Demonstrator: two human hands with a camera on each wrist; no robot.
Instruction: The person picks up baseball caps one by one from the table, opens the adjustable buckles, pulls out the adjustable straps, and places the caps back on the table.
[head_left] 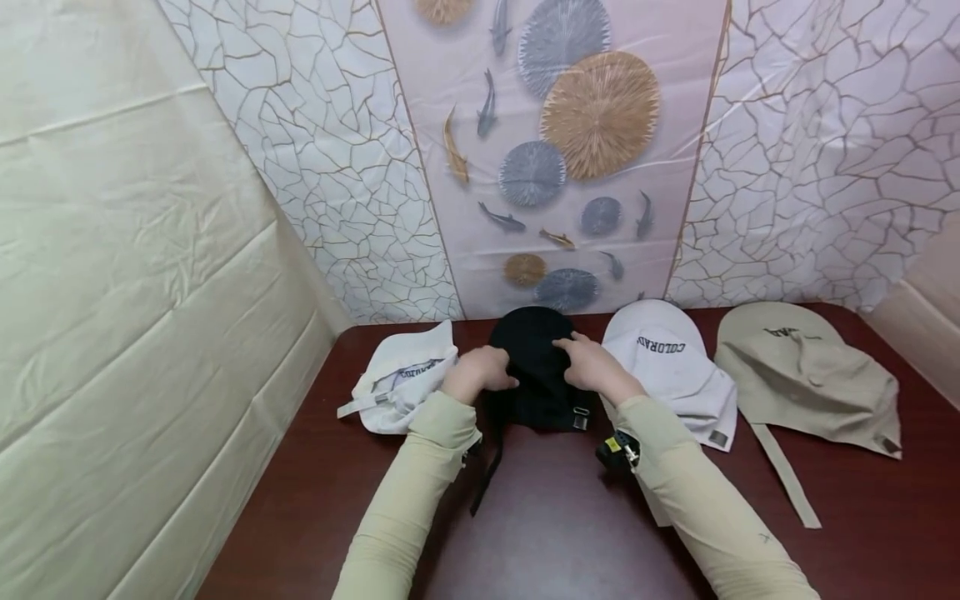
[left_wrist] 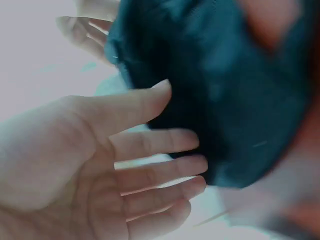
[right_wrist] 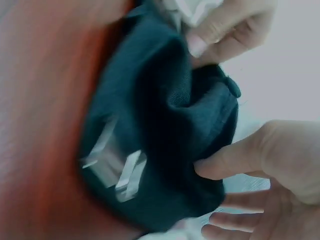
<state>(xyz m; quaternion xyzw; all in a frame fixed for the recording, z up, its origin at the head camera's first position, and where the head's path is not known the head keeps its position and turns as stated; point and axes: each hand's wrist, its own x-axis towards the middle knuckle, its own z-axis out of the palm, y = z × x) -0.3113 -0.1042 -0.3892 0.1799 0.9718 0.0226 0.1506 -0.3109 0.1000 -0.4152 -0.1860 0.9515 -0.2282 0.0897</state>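
A black cap (head_left: 534, 367) lies at the back middle of the table, with a metal strap buckle (head_left: 581, 417) at its lower right. My left hand (head_left: 480, 371) is at the cap's left side. In the left wrist view, its thumb and fairly straight fingers (left_wrist: 165, 170) overlap the dark cloth, fingertips in sight. Across from it, my right hand (head_left: 596, 367) pinches the cap's right side. The right wrist view has its thumb (right_wrist: 220, 165) on the near face of the cloth, with the index fingertip hidden behind the edge.
To the left sits a white cap (head_left: 408, 375) with a loose strap. A second white cap (head_left: 660, 358) with dark lettering is close by my right hand, and a beige cap (head_left: 802, 375) lies farther right. Behind the table (head_left: 570, 517) hangs a patterned cloth (head_left: 480, 275).
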